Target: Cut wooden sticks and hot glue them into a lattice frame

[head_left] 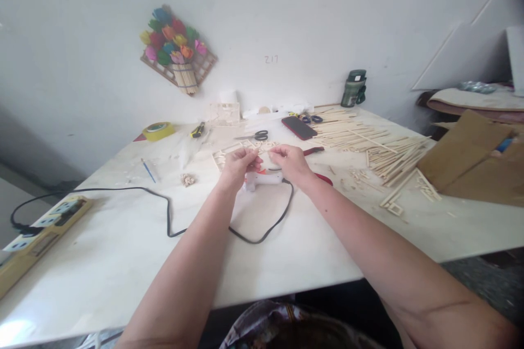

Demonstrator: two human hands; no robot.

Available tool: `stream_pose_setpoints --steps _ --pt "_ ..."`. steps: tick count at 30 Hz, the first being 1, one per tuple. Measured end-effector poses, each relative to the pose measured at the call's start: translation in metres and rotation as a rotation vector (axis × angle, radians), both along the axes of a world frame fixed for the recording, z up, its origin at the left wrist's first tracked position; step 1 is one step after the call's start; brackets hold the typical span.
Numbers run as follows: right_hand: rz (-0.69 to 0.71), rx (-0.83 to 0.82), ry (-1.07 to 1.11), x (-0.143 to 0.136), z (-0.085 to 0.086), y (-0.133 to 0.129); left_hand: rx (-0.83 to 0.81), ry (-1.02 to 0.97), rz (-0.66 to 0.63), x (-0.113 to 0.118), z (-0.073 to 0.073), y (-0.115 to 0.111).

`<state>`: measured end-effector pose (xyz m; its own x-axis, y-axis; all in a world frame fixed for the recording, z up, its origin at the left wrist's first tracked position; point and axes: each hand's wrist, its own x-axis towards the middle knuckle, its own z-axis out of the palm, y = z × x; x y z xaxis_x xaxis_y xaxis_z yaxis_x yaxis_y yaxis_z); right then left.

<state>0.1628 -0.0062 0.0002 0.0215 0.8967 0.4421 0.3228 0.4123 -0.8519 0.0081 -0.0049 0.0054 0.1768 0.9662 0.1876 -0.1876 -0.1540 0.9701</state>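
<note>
My left hand (242,164) is closed in a pinch above the table; whatever sits between its fingertips is too small to make out. Close beside it, my right hand (290,162) also pinches, its fingertips pointing toward the left hand, and what it holds cannot be told. Just below both hands lies a white glue gun (268,179) with an orange part, partly covered by the left hand. A pale wooden lattice frame (218,159) extends behind the left hand. Red-handled pliers (314,151) lie partly hidden behind the right hand.
Scissors (261,135), a phone (299,127) and many thin wooden sticks (385,150) lie farther back and right. A cardboard box (470,161) stands at the right. Yellow tape (159,131) is back left. A black cord (262,241) crosses the table toward a power strip (45,240).
</note>
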Motion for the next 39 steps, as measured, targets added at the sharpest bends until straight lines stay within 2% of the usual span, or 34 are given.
stream_pose_setpoints --steps 2,4,10,14,19,24,39 --pt "0.091 -0.135 0.199 0.0 -0.0002 0.0013 0.022 0.009 0.011 0.0003 0.0 0.0" --pt "0.108 -0.221 0.328 0.0004 -0.0001 0.0022 0.037 0.014 0.02 0.0005 -0.0002 0.0002" --pt "0.044 -0.367 0.424 0.0002 -0.0001 0.0025 0.056 0.022 0.029 0.0008 -0.0005 0.0007" --pt "-0.02 -0.392 0.521 -0.0018 0.0023 0.0001 0.055 0.025 0.036 0.0015 -0.0005 0.0005" --pt "0.169 -0.391 0.543 -0.0058 0.0051 -0.0043 0.059 0.034 0.025 0.0025 -0.0007 -0.0002" --pt "0.244 -0.395 0.593 -0.0071 0.0021 -0.0045 0.061 0.037 0.022 0.0033 -0.001 -0.001" --pt "0.215 -0.408 0.651 -0.0077 0.0002 -0.0025 0.043 0.044 0.012 0.0038 -0.0016 -0.0005"
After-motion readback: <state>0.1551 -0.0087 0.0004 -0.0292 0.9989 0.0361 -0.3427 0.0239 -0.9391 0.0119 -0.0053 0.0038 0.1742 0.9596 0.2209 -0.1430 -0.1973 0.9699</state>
